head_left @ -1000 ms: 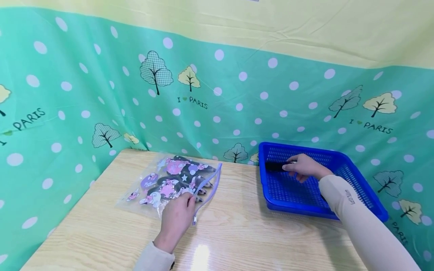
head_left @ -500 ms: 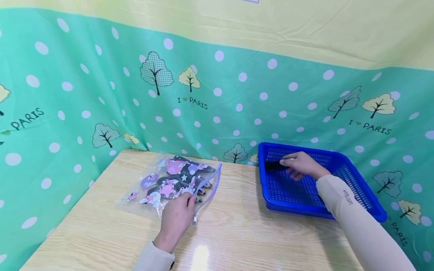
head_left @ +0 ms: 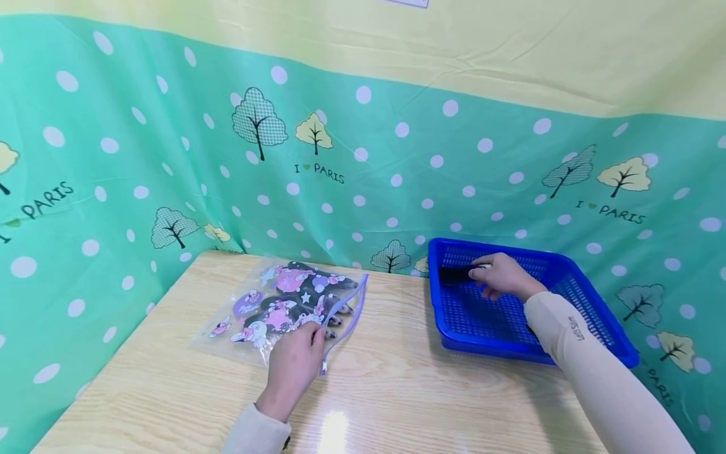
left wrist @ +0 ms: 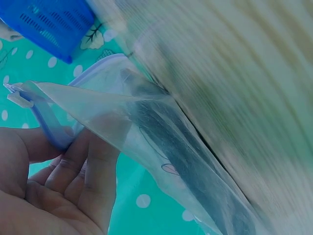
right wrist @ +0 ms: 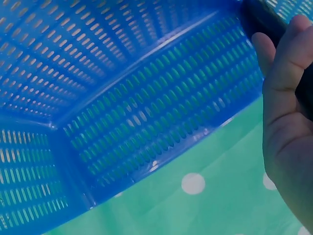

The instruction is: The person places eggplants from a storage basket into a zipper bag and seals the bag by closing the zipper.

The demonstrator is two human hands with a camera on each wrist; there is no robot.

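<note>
My left hand (head_left: 295, 359) pinches the purple zip edge of a clear plastic bag (head_left: 246, 307) printed with pink and purple cartoons. Several dark, long items show inside it, their greyish tips toward the zip. In the left wrist view, thumb and fingers (left wrist: 101, 161) grip the bag's edge near the white slider (left wrist: 20, 99), and the mouth gapes. Inside the blue basket (head_left: 493, 345), my right hand (head_left: 501, 277) holds a black, elongated item (head_left: 452, 275) near the left wall. Its kind cannot be told; the right wrist view shows part of it (right wrist: 266, 17), dark and rounded, behind the fingers.
The blue basket has slotted walls and stands at the right of the pale wooden table (head_left: 391, 391). A green dotted curtain (head_left: 340, 208) with printed trees hangs close behind the table and along its left side.
The head view has turned slightly, so the scene sits a little farther left. The left hand keeps its hold on the bag, and the right hand stays in the basket with the black item.
</note>
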